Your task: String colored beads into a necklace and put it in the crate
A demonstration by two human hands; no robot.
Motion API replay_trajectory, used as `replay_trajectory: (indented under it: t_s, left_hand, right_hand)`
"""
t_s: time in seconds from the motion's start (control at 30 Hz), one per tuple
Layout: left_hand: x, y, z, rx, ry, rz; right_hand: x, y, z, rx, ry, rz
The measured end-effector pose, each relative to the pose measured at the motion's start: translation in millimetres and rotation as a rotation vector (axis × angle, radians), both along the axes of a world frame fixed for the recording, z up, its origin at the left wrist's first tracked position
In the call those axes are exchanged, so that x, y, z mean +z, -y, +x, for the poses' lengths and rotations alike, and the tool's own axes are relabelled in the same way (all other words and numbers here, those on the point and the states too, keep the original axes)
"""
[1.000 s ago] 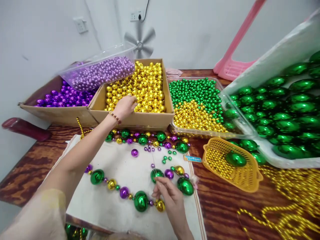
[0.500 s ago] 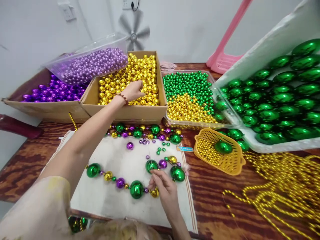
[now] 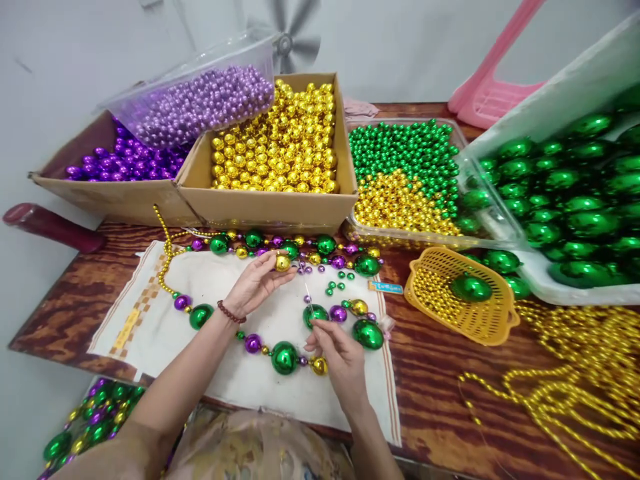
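Note:
My left hand (image 3: 256, 281) hovers over the white cloth (image 3: 165, 320) and pinches a gold bead (image 3: 283, 263) between thumb and fingers. My right hand (image 3: 339, 357) pinches a thin needle (image 3: 309, 300) that points up and away, its thread running into a half-strung necklace (image 3: 285, 357) of green, purple and gold balls lying on the cloth. A finished strand (image 3: 300, 248) of the same colours lies along the cloth's far edge. The cardboard box of gold beads (image 3: 277, 150) stands just behind.
A box of purple beads (image 3: 117, 167) with a clear tub of lilac beads (image 3: 200, 103) sits at left. A clear tray of small green and gold beads (image 3: 405, 180), a yellow basket (image 3: 463, 297), a white tray of big green balls (image 3: 565, 180) and gold bead strings (image 3: 575, 393) lie right.
My left hand left the gold bead box and came back over the cloth with one gold bead. The right hand stayed by the necklace holding the needle. The camera tilted down.

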State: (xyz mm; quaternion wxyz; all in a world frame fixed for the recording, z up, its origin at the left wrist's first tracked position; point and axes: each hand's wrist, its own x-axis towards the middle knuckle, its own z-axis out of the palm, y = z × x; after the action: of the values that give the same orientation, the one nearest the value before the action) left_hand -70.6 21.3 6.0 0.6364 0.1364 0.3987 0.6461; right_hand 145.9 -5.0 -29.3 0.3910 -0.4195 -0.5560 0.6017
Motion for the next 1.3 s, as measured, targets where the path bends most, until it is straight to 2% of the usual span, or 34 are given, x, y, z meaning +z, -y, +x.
replay_trajectory:
  t_s: [0.23, 0.37, 1.0, 1.3]
  left_hand:
    - [2.4, -7, 2, 0.123, 0.193, -0.077]
    - [3.6, -8, 5, 0.152, 0.211, -0.106]
    - [3.6, -6, 10, 0.089, 0.127, 0.03]
    - [9.2, 6, 30, 0.011, -0.025, 0.066]
  right_hand:
    - [-9.1, 3, 1, 0.056, 0.081, 0.121]
    - [-9.7, 3, 1, 0.056, 0.122, 0.172]
    - [-11.9, 8, -3, 0.045, 0.13, 0.114]
    - [-15.7, 8, -15, 0.004, 0.082, 0.095]
